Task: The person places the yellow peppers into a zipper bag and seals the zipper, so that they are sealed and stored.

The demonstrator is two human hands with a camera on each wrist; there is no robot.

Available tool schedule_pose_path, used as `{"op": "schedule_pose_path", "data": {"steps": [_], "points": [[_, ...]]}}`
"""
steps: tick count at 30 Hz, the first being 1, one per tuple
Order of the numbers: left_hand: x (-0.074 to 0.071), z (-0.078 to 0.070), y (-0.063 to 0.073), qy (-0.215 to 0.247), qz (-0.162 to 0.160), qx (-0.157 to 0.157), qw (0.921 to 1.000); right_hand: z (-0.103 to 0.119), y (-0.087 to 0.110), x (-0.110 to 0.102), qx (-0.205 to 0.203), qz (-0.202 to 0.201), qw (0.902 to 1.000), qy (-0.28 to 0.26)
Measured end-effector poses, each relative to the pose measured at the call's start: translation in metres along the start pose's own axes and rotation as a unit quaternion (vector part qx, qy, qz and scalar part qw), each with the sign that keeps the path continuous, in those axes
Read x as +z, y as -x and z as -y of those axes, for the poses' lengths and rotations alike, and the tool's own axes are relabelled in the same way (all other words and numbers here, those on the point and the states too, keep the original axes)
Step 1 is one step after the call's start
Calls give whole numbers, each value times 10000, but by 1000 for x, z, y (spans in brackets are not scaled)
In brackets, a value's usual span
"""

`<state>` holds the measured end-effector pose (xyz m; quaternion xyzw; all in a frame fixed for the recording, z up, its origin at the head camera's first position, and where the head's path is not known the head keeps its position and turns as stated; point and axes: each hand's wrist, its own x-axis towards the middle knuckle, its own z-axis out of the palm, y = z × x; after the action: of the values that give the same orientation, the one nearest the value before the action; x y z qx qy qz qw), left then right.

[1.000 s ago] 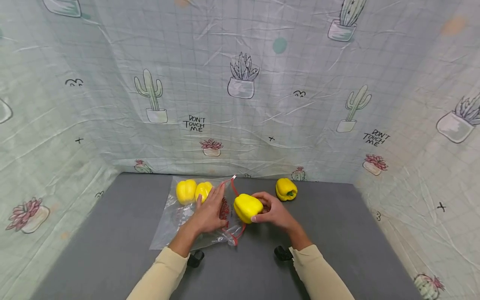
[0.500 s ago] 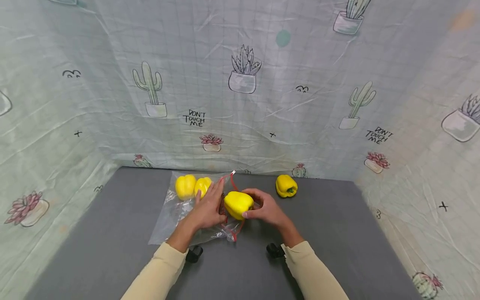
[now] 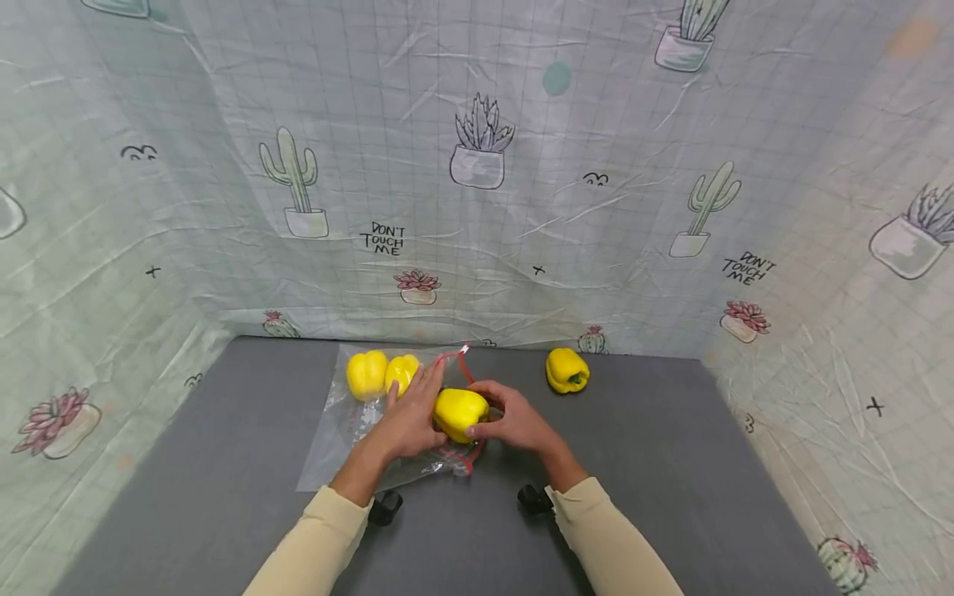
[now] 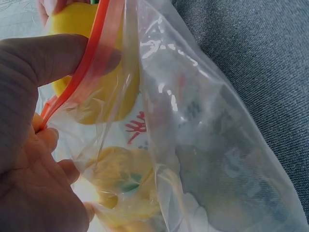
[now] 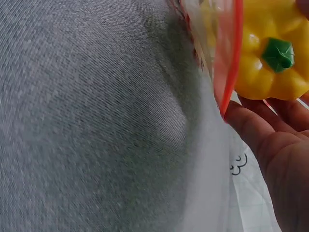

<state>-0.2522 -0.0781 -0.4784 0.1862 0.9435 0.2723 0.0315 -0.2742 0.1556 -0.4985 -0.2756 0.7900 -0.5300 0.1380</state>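
In the head view, a clear plastic bag [image 3: 328, 451] with a red zip edge [image 4: 82, 67] lies flat, its mouth facing right. Two yellow bell peppers [image 3: 367, 375] are inside it, toward the far side. My left hand [image 3: 408, 422] spreads the mouth with extended fingers; in the left wrist view the thumb [image 4: 58, 55] reaches behind the red strip. My right hand [image 3: 516, 420] grips another yellow bell pepper [image 3: 460, 414] from the right, partly within the mouth. Its green stem [image 5: 279, 54] faces the right palm, and the red edge [image 5: 235, 48] runs beside it.
One more yellow bell pepper [image 3: 567, 370] sits on the grey table [image 3: 633, 463] at the back right. Cloth walls [image 3: 551, 223] printed with cacti rise behind and at both sides. A black wrist camera [image 3: 534, 500] hangs under each forearm.
My right hand has carried its bell pepper leftward, from beside the bag's mouth to just inside the opening. The left hand stays at the mouth, hardly moved.
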Motion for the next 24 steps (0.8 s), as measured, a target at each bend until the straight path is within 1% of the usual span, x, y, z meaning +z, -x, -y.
{"op": "schedule_pose_path", "data": {"steps": [3, 7, 9, 12, 15, 17, 20, 22, 24], "points": [[1, 0, 0, 0, 22, -4, 10000, -2, -2, 2, 59, 117, 9999, -7], [2, 1, 0, -61, 78, -20, 9999, -5, -5, 5, 53, 362, 9990, 276], [2, 1, 0, -93, 41, -18, 9999, -6, -7, 5, 44, 465, 9980, 433], [2, 0, 0, -104, -21, -9, 9999, -6, -7, 6, 118, 527, 9974, 480], [3, 0, 1, -65, -37, 2, 10000, -6, -7, 6, 163, 486, 9980, 359], [3, -1, 2, -70, 35, -18, 10000, -7, -6, 7, 249, 379, 9987, 223], [4, -1, 2, -59, 34, 11, 10000, -9, -6, 8, 359, 202, 9991, 31], [5, -1, 3, -74, 29, 24, 10000, -10, -7, 8, 287, 210, 9994, 26], [4, -2, 3, -86, 2, 57, 9999, -11, -8, 8, 136, 320, 9994, 53]]}}
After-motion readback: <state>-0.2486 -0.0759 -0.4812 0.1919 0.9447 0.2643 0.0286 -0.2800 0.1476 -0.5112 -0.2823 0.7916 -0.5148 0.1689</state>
